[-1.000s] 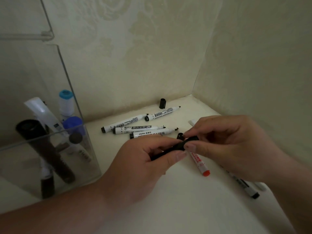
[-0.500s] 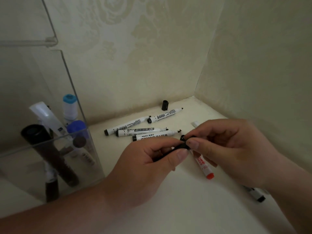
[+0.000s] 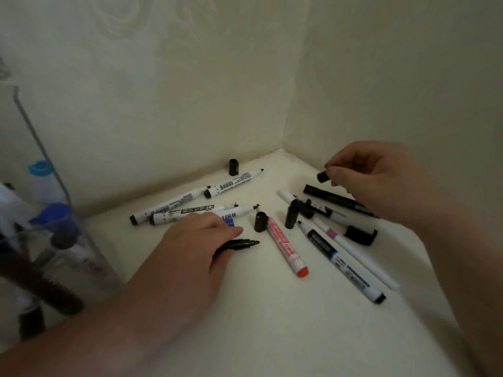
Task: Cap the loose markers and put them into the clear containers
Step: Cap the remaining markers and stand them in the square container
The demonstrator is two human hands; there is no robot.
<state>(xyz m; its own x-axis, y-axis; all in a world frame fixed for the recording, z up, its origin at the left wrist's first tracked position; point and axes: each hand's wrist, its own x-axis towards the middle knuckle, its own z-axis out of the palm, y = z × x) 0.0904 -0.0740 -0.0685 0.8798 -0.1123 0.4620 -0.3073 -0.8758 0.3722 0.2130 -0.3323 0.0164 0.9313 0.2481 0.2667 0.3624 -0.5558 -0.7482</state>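
Observation:
My left hand (image 3: pixel 190 248) grips a slim black marker (image 3: pixel 239 244), its bare tip pointing right just above the shelf. My right hand (image 3: pixel 375 175) pinches a small black cap (image 3: pixel 322 176), raised near the corner, well apart from the marker. Several uncapped white markers (image 3: pixel 190 210) lie by the back wall. A red-ended marker (image 3: pixel 285 247), a black-and-white marker (image 3: pixel 340 258), a long white marker (image 3: pixel 359 259) and a black marker (image 3: pixel 332 198) lie to the right. Loose black caps stand at the wall (image 3: pixel 233 167) and mid-shelf (image 3: pixel 260 222). The clear container (image 3: pixel 81 240) at left holds several markers.
The cream shelf (image 3: pixel 272 322) ends at a back wall and a right wall meeting in a corner. Another black cap (image 3: pixel 360 235) lies among the right-hand markers. A blue cap (image 3: pixel 230 222) peeks out beside my left fingers. Bare shelf stretches in front.
My hands have come apart: the right one lifted the black cap up and to the right, the left one lowered the black marker. The view has swung right, showing more markers.

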